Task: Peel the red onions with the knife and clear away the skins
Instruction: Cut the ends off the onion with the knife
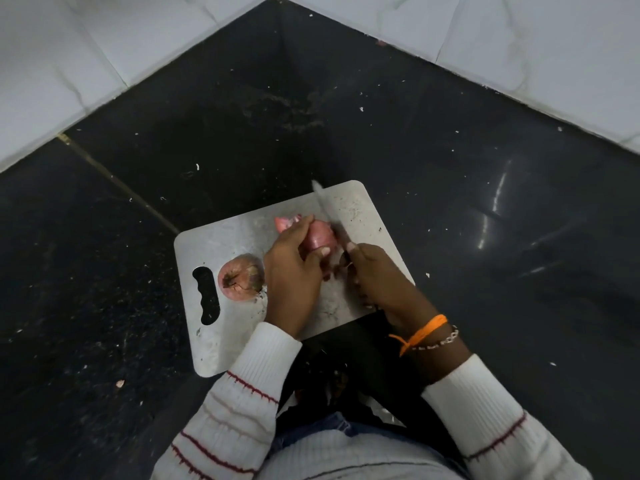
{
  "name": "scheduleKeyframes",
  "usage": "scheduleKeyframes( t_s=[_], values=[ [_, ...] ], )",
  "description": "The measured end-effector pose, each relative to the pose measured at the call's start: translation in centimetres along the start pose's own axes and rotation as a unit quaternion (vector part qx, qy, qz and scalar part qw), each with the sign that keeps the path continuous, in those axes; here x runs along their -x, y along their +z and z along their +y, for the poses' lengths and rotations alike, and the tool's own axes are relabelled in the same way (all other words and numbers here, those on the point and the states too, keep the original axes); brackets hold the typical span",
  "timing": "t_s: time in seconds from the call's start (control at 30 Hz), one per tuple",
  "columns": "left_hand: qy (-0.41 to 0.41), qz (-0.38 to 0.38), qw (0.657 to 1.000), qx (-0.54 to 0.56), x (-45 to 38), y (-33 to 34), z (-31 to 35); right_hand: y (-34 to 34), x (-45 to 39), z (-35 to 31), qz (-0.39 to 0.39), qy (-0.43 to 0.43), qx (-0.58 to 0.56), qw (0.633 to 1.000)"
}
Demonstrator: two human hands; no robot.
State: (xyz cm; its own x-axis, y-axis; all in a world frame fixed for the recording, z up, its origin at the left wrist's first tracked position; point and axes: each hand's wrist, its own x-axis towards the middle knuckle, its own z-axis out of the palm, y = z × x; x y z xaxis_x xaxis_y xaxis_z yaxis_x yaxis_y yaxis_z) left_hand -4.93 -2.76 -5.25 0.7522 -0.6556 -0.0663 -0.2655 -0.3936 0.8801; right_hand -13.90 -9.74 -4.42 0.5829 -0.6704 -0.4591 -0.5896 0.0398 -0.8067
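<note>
**Onion held at the blade**

On the board [242, 344], the left hand [292, 275] grips an onion [320, 237] near its middle. The right hand [375, 275] is closed around the knife [327, 209], whose blurred blade lies against the onion's right side. A second onion [241, 277] sits beside the board's handle slot, with skin [287, 221] behind the fingers.

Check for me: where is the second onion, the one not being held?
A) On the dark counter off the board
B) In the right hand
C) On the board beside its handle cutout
C: the unheld onion sits on the cutting board, right beside the handle cutout, left of the left hand.
</note>
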Motion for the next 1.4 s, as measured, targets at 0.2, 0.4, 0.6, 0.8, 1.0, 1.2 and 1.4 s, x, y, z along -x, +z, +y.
scheduleKeyframes(
  t_s=[0.2,0.4,0.6,0.8,1.0,1.2,1.4],
  values=[
    [-0.048,0.004,0.998,0.035,0.0,-0.6,-0.1,-2.0,1.2,1.3,-0.056,0.058,-0.238,0.968],
    [0.013,-0.010,0.999,-0.029,-0.4,0.3,0.7,-0.7,1.6,0.2,-0.045,0.011,-0.163,0.986],
    [0.011,-0.062,0.998,0.010,-0.3,-0.8,0.7,-0.4,1.4,0.7,0.007,-0.023,-0.094,0.995],
    [-0.012,-0.111,0.994,0.008,0.0,-1.0,1.0,-0.6,1.8,1.3,0.007,-0.035,-0.084,0.996],
    [-0.003,-0.113,0.993,-0.018,-0.7,-1.7,1.2,-0.2,1.8,1.5,0.021,-0.060,-0.043,0.997],
    [-0.039,-0.169,0.978,-0.119,-0.5,-2.0,1.1,-0.3,1.9,1.6,0.015,-0.037,-0.039,0.998],
    [-0.040,-0.161,0.979,-0.117,-0.3,-1.6,0.9,-0.6,2.2,1.6,0.026,-0.026,-0.014,0.999]
  ],
)
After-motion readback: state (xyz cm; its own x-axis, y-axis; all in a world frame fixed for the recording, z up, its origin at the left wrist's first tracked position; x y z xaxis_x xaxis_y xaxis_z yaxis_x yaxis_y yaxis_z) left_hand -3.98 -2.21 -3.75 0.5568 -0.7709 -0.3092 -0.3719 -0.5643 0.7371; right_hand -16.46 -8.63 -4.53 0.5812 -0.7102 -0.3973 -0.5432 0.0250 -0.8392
